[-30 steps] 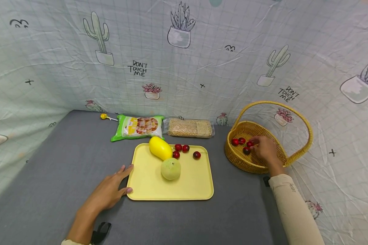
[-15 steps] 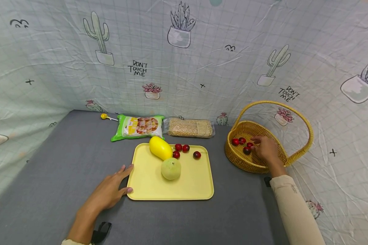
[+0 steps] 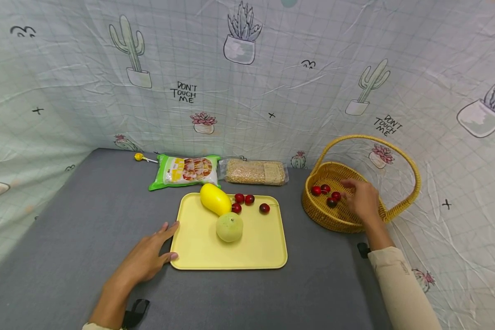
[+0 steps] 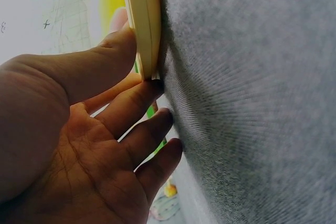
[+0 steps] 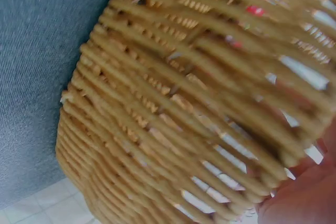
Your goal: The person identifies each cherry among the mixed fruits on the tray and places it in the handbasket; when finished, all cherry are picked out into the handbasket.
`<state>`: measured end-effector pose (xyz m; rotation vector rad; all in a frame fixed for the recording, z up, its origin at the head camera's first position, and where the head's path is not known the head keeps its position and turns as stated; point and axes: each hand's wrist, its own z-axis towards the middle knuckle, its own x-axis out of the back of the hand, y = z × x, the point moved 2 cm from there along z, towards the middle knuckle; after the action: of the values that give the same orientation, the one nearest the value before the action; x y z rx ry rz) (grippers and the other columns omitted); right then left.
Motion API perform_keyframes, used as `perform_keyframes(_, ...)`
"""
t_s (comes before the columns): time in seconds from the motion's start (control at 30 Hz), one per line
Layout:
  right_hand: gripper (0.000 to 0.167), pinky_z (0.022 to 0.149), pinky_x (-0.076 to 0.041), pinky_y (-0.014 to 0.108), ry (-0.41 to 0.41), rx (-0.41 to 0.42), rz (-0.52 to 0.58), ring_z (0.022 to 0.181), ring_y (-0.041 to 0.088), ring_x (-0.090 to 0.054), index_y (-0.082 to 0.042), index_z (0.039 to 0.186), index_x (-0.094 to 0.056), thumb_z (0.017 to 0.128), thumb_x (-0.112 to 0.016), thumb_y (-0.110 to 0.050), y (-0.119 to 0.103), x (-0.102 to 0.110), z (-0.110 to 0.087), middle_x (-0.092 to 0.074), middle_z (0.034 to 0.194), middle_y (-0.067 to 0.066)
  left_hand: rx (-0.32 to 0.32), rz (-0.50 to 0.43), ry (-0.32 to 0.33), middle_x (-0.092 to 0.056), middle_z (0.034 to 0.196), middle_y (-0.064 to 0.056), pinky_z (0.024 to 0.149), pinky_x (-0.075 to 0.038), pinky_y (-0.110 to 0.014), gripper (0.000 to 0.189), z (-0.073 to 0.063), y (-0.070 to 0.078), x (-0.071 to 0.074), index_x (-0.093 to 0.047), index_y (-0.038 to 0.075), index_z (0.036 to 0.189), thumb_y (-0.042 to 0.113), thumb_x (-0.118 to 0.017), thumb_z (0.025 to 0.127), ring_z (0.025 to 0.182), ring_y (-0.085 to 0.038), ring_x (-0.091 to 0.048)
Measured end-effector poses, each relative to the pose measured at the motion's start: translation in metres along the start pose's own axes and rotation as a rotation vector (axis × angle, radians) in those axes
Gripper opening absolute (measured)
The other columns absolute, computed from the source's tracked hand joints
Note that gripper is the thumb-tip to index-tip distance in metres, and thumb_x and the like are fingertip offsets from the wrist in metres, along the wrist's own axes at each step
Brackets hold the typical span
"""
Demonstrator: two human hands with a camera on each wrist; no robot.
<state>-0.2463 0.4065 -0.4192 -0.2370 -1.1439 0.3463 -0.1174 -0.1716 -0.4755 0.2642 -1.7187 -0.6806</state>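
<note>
My left hand (image 3: 146, 256) rests at the left edge of a yellow tray (image 3: 198, 252), its index finger and thumb spread along the rim. In the left wrist view the thumb (image 4: 105, 66) touches the tray's rim, while the other fingers reach towards the grey tabletop. On the tray lie a yellow mango (image 3: 215, 199), a round green fruit (image 3: 229, 227) and several dark red cherries (image 3: 264, 208). My right hand (image 3: 364, 200) is inside the wicker basket (image 3: 327, 221), just right of several cherries (image 3: 332, 202), its fingers apart with nothing seen between them. The basket's weave mostly hides it in the right wrist view.
Behind the tray lie a green-and-white food packet (image 3: 187, 170) and a clear packet of grain (image 3: 255, 172). A yellow lollipop (image 3: 139, 156) is at the back left. The basket's tall handle (image 3: 365, 136) arches over it. Printed cloth (image 3: 247, 101) hangs behind the table.
My right hand has drawn slightly right, away from the cherries in the basket, which stay where they were. The left hand keeps its place on the tray's edge.
</note>
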Motion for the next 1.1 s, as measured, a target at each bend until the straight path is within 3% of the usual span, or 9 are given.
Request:
perform_keyframes(0.33,0.032,0.083,-0.044,0.050,0.090,0.017,0.063,0.097,0.040,-0.068,-0.005,0.122,-0.079,0.091,-0.083,-0.005,-0.029,0.006,-0.010,-0.080,0.113,0.019,0.011,-0.002,-0.011,-0.033,0.165,-0.036,0.111,-0.040,-0.075,0.087,0.000,0.000,-0.001,-0.036,0.011,0.167,0.025,-0.081,0.094,0.148,-0.059,-0.040)
perform_keyframes(0.6,0.031,0.086,-0.045,0.052,0.195,0.114,0.103,0.090,0.041,-0.068,0.000,0.116,-0.079,0.087,-0.088,-0.006,-0.060,0.006,-0.017,-0.080,0.106,0.022,0.007,0.001,0.000,-0.035,0.164,-0.037,0.111,-0.041,-0.075,0.088,0.000,0.000,-0.002,-0.037,0.009,0.166,0.024,-0.082,0.093,0.147,-0.059,-0.042)
perform_keyframes(0.8,0.031,0.092,-0.040,0.057,0.197,0.155,0.164,0.091,0.040,-0.066,-0.002,0.115,-0.079,0.085,-0.089,-0.004,-0.081,0.002,-0.022,-0.080,0.105,0.021,0.007,0.011,0.010,-0.036,0.163,-0.038,0.109,-0.042,-0.075,0.087,0.000,0.001,-0.003,-0.038,0.008,0.166,0.023,-0.083,0.092,0.145,-0.061,-0.044)
perform_keyframes(1.1,0.033,0.084,-0.043,0.054,0.193,0.255,0.187,0.088,0.036,-0.065,-0.004,0.114,-0.080,0.082,-0.091,-0.003,-0.111,-0.010,-0.032,-0.079,0.100,0.017,0.010,0.012,0.007,-0.036,0.163,-0.038,0.110,-0.042,-0.075,0.088,0.002,0.001,-0.002,-0.038,0.007,0.165,0.023,-0.083,0.092,0.145,-0.060,-0.044)
